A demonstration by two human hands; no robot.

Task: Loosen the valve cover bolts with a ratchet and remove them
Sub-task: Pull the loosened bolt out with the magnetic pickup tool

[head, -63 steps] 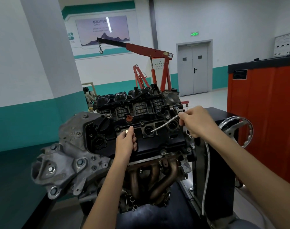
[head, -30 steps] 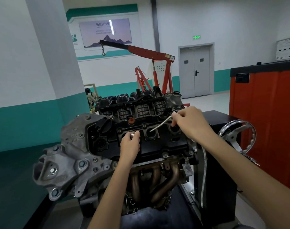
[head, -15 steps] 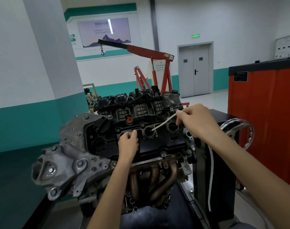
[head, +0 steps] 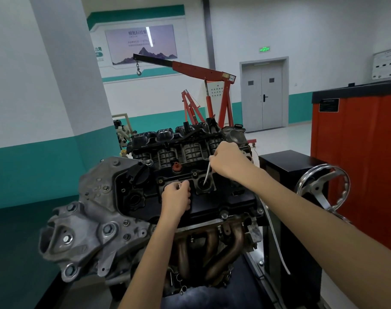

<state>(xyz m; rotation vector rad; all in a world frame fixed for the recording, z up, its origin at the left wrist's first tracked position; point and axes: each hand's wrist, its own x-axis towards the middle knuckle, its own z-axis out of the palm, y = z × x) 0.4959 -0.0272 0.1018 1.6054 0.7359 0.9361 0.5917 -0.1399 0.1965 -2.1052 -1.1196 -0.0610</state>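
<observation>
Work is being done on an engine [head: 96,219] mounted at the centre of the frame, its black valve cover [head: 223,201] turned toward the camera. The slim metal ratchet [head: 207,175] is gripped at its upper end by the right hand [head: 226,163], fingers curled round the handle, just above the middle of the cover. From that hand the tool slants down and to the left, and its lower end is sunk in a round well of the cover; what it engages there cannot be made out. The left hand [head: 176,198] is rested on the cover just left of that well, fingers curled, and a small silvery bolt [head: 179,185] is pinched at its fingertips.

A rusty-brown exhaust manifold [head: 212,241] is seen below the cover. A chromed handwheel [head: 321,186] is placed at the right, in front of an orange cabinet [head: 357,152]. A red engine crane [head: 196,70] is parked behind the engine, and a grey double door [head: 262,97] is set in the far wall.
</observation>
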